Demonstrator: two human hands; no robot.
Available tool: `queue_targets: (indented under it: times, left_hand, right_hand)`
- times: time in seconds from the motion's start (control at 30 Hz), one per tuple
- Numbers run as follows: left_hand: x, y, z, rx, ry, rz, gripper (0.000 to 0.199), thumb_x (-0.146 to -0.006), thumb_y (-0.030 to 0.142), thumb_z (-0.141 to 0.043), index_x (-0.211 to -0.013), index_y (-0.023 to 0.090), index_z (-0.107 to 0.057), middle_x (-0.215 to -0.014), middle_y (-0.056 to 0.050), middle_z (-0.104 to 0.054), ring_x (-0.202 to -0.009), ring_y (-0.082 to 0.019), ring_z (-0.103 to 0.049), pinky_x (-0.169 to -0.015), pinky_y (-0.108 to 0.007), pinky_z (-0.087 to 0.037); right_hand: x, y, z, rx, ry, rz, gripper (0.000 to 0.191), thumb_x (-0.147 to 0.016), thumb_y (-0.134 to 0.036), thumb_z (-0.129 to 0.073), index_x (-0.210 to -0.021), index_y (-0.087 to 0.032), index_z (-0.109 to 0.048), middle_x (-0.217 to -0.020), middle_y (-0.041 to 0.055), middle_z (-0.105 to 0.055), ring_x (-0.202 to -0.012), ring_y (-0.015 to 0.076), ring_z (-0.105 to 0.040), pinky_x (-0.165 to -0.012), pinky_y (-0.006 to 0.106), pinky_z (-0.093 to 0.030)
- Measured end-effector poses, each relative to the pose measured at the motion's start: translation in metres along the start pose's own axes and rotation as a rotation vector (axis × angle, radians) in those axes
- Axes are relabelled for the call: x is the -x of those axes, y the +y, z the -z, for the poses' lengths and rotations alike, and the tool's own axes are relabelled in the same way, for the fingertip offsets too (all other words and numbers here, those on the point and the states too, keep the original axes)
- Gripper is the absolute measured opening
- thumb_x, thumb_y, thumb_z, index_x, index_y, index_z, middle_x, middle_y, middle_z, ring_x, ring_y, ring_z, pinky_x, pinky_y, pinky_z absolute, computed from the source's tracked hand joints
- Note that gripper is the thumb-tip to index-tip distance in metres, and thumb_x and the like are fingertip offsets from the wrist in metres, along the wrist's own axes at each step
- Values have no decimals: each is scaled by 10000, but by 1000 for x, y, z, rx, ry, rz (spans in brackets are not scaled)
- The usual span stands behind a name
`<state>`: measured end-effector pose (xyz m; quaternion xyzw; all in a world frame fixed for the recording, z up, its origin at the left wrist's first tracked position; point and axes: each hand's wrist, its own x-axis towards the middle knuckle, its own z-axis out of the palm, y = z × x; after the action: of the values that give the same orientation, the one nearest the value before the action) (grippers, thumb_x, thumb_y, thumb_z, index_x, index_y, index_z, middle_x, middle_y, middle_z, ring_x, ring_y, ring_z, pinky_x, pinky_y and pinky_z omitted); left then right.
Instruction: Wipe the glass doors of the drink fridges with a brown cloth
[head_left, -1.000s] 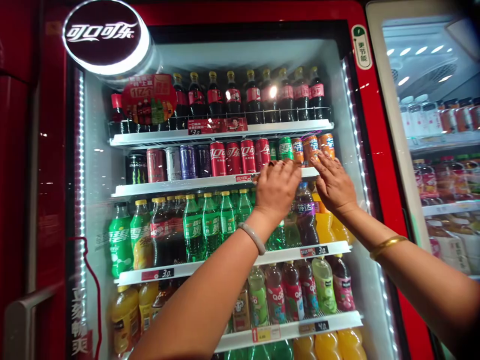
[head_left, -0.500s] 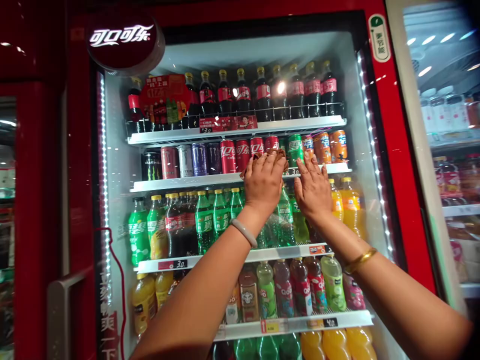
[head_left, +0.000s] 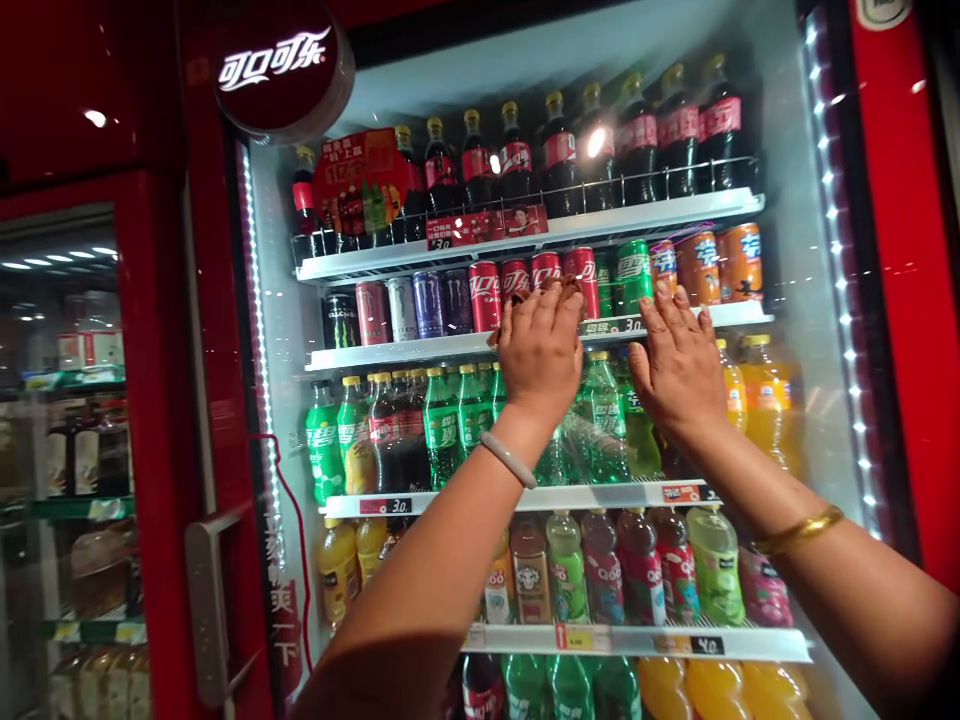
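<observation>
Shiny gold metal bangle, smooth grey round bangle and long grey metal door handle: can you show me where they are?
Shiny gold bangle [head_left: 806, 531], head view, middle of its band.
Smooth grey bangle [head_left: 509, 461], head view, middle of its band.
Grey metal door handle [head_left: 205, 610], head view, its upright bar.

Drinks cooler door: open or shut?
Shut. The glass door covers the shelves, reflections show across it, and the left hand and right hand are up against it.

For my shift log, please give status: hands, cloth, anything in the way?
Left hand holds brown cloth against glass door. Right hand open, empty, fingers up. No obstruction visible.
</observation>
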<state>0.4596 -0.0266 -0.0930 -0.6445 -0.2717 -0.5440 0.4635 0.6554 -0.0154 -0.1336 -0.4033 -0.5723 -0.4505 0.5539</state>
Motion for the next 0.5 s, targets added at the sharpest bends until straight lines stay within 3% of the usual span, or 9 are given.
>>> queue_targets:
  times: [0.1,0.2,0.37,0.5]
  left_hand:
    - [22,25,-9,3,-29,-183,414,-1031,238,-487,-1420,243,-628,-1536,-51,-611,-1406,-294,-546,-1240,-557,-385]
    - [28,28,-10,11,-62,-336,395,-1052,264,-459,-1400,275,-647,-1546,-35,-604,-1402,-286,-552,-1224,-552,-401]
    - [1,7,-2,38,-69,-107,433,-1021,223,-503,-1433,273,-627,-1576,-49,-570,-1438,-285,-512,-1275,-546,-331]
    - [9,22,-9,59,-56,-126,394,-1055,254,-442,-1393,272,-646,-1546,-41,-600,-1426,-282,-526,-1267,-560,-336]
  right_hand:
    - [1,3,0,-10,-1,11,663,-1025,-312,-455,-1658,-223,-277,-1717,128,-305,-1614,305,-247,-1306,621,-221]
    - [3,5,0,-14,-9,27,676,-1016,-281,-447,-1664,-238,-257,-1728,121,-275,-1615,298,-245,-1306,620,-222]
    - [2,-2,0,-3,9,-13,661,-1012,-309,-487,-1641,-207,-312,-1714,140,-310,-1607,313,-267,-1301,626,-234]
    - [0,-17,-4,-83,76,-100,619,-1025,-297,-455,-1631,-263,-336,-1706,106,-340,-1600,311,-285,-1306,670,-175]
